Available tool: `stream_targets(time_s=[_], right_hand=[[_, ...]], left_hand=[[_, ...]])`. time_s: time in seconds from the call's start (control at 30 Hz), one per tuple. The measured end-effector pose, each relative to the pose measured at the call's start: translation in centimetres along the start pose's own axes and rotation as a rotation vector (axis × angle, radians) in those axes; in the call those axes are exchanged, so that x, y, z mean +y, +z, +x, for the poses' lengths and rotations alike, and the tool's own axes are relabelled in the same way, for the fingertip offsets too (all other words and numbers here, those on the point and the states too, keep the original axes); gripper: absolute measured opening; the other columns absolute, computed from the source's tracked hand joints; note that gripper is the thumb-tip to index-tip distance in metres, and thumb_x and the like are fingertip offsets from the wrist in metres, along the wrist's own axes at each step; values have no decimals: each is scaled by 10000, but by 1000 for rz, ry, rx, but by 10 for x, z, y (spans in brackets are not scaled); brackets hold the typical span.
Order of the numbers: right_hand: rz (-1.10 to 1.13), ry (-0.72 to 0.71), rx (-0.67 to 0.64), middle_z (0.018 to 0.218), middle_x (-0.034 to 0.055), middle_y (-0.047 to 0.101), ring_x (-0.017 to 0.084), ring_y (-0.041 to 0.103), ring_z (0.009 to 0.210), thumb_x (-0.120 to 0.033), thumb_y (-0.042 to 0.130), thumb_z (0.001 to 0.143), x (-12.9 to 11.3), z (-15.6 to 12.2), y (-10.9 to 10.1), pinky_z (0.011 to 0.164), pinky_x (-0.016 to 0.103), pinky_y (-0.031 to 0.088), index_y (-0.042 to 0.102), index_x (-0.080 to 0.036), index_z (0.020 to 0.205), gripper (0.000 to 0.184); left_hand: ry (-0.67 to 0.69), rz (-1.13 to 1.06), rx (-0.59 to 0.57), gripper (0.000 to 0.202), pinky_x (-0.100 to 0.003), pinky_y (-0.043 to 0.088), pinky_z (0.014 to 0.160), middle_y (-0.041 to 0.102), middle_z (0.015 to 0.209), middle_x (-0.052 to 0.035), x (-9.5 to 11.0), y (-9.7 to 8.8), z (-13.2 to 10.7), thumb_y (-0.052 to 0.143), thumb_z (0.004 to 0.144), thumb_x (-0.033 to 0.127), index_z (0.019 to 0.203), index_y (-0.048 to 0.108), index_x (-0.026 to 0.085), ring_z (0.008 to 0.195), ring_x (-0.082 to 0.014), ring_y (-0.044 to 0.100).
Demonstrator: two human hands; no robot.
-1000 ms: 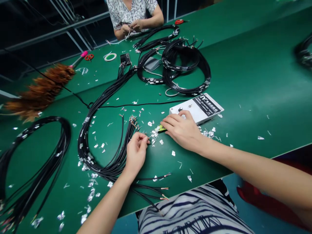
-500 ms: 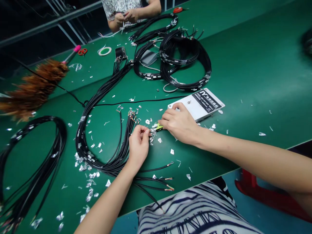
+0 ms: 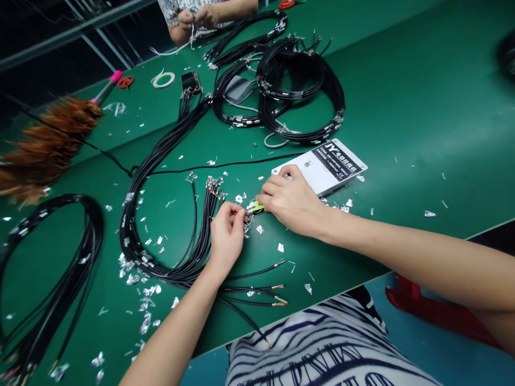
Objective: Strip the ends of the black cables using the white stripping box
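Observation:
My left hand [image 3: 226, 233] is closed in a pinch at the right side of a bundle of thin black cables [image 3: 201, 236]; what looks like a cable end is in its fingertips, mostly hidden by them. Just right of that pinch, my right hand [image 3: 290, 202] has its fingers closed on a small yellow-green tool [image 3: 256, 206] whose whitish tip points at the left fingertips. Crumpled silver foil lies around the tip. The right knuckles rest beside a white box [image 3: 317, 174] with a black label. Stripped copper ends [image 3: 215, 187] top the bundle.
Coiled black cables [image 3: 341, 99] lie behind the box, and another coil [image 3: 96, 220] at left. Foil scraps [image 3: 147, 321] litter the green table [image 3: 402, 118]. A feather duster [image 3: 60, 134], orange-red scissors [image 3: 125, 82] and a tape roll [image 3: 163, 80] sit at far left. Another person's hands [image 3: 197, 19] work opposite.
The whole view has shifted slightly, so things sit a little higher and further left. Both hands keep nearly the same pose, with the tool still between them.

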State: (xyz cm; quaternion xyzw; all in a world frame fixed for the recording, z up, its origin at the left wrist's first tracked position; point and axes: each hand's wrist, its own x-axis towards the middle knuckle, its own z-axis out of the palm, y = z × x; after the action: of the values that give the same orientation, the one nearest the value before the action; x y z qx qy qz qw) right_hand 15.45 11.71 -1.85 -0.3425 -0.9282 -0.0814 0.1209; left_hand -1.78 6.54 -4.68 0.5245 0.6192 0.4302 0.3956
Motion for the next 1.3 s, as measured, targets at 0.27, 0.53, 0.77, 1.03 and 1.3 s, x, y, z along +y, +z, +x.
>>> stream_targets(time_s=[0.27,0.53,0.77,1.03,1.3], right_hand=[[111,11,-3,978,92,709,269,583,975,-96,608,885,2,-3,-8,922,459,251,694,-145,920,105],[328,292,436,1140,48,722,249,641,1069,-62,498,916,13,-71,-24,895,419,374,595,-225,983,201],[203,265,453,1088,2,747,241,667,1061,10,549,844,8,-87,-7,936,431,367,580,-250,925,274],[283,291,526,1064,47,742,275,640,1088,-32,560,893,-1,-83,-13,905,450,422,581,-234,928,206],[921,101,84,939,55,703,194,635,872,-253,546,978,-76,-95,-13,748,350,465,657,-188,994,130]], left_hand=[[38,58,-34,109,-223,362,498,553,640,24,-1,-4,1,562,836,281,769,537,198,523,-114,485],[110,185,-58,121,-233,362,519,582,664,14,-1,-8,-1,502,884,259,780,532,206,545,-128,513],[117,202,-31,106,-233,378,531,589,660,13,-3,-12,-1,521,863,261,775,535,204,564,-137,546],[109,218,16,90,-229,412,541,582,701,11,-7,-31,-10,510,878,280,833,527,204,576,-132,560],[553,785,16,158,-401,457,870,610,1055,-127,-22,-53,-21,422,923,119,938,555,203,998,-247,584]])
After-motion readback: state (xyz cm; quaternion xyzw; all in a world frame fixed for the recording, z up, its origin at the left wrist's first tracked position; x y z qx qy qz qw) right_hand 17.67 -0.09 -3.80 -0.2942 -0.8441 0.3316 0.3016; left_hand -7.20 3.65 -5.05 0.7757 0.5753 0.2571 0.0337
